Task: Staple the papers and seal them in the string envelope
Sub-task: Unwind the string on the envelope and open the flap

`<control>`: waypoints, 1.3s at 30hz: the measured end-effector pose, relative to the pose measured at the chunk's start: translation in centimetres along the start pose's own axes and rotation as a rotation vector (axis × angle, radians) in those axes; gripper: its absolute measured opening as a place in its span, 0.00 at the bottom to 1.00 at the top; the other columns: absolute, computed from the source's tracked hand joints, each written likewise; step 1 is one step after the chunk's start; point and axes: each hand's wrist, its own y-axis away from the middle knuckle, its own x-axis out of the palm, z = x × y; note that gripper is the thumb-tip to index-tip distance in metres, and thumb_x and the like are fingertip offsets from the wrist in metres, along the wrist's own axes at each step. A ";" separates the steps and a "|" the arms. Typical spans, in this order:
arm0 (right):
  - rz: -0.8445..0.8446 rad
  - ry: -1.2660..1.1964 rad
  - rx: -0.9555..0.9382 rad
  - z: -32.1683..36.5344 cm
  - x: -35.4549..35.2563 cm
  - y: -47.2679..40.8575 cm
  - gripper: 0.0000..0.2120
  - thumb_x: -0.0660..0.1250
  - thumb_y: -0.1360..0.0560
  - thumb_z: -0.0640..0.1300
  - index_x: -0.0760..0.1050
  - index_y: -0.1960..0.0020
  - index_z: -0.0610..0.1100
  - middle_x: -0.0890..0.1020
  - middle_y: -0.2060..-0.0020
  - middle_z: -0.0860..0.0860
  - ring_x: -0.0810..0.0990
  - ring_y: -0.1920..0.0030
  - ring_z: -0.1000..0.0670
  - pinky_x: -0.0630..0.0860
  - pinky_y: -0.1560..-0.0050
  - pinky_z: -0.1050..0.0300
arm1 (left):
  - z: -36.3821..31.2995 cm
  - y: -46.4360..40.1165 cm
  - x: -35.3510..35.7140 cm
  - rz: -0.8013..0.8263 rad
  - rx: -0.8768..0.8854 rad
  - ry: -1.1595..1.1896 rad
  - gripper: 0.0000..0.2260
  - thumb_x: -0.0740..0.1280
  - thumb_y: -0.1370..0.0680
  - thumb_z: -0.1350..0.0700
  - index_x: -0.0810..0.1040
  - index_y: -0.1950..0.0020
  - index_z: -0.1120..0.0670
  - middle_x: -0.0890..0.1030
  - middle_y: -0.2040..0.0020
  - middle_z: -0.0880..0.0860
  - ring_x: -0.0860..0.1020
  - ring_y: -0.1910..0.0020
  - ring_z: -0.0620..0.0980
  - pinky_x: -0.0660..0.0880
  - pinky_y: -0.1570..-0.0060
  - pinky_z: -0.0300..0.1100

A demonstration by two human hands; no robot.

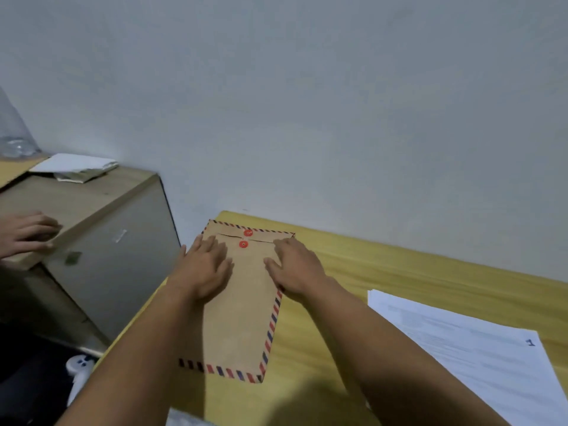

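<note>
1. Forearms are reaching in from the bottom edge, nearest the camera, toward the string envelope, which is lying flat on the yellow table with its flap end pointing at the wall.
2. Fingers of the left hand are lying straight and spread on the envelope's upper left part; the right hand is pressing flat on the upper right edge. Neither is gripping anything.
3. Two red buttons are sitting between the hands near the flap; no string is showing clearly.
4. Being thin kraft card, the envelope is probably light, bendy and apt to slide on the smooth top, so lifting the flap edge while one palm is pinning the body looks wisest.
5. Loose white papers are lying well apart to the right; no stapler is showing.
6. Beside the table a wooden cabinet is standing against a plain grey wall, and another person's hand is resting on its top.
</note>
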 end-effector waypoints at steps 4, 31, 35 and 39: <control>0.144 0.104 0.011 2.0 3.6 -1.4 0.40 0.51 0.18 0.69 0.50 0.14 0.46 0.50 0.15 0.42 0.45 0.15 0.41 0.44 0.18 0.35 | 1.5 0.1 2.1 0.037 -0.031 -0.001 0.34 0.43 0.20 0.32 0.52 0.17 0.46 0.49 0.16 0.51 0.45 0.17 0.53 0.44 0.22 0.60; 0.262 0.142 0.198 -4.8 -2.3 12.3 0.39 0.60 0.22 0.69 0.60 0.19 0.48 0.61 0.19 0.42 0.60 0.19 0.39 0.59 0.22 0.35 | -11.5 9.1 4.0 0.022 0.097 0.011 0.32 0.49 0.19 0.33 0.52 0.17 0.45 0.47 0.16 0.51 0.45 0.18 0.54 0.44 0.22 0.61; 0.133 0.112 0.212 -4.2 -3.3 10.0 0.29 0.65 0.23 0.62 0.71 0.27 0.48 0.74 0.32 0.45 0.74 0.31 0.39 0.73 0.33 0.40 | -11.0 7.4 3.1 -0.040 0.078 0.049 0.30 0.52 0.20 0.35 0.56 0.19 0.44 0.49 0.16 0.52 0.47 0.18 0.58 0.50 0.23 0.60; 0.016 0.049 0.213 -3.5 -3.0 6.8 0.21 0.67 0.21 0.57 0.77 0.32 0.49 0.77 0.37 0.46 0.76 0.34 0.41 0.73 0.37 0.42 | -9.7 3.6 2.6 -0.127 0.056 0.084 0.30 0.50 0.19 0.37 0.58 0.19 0.46 0.53 0.16 0.50 0.48 0.18 0.58 0.52 0.23 0.60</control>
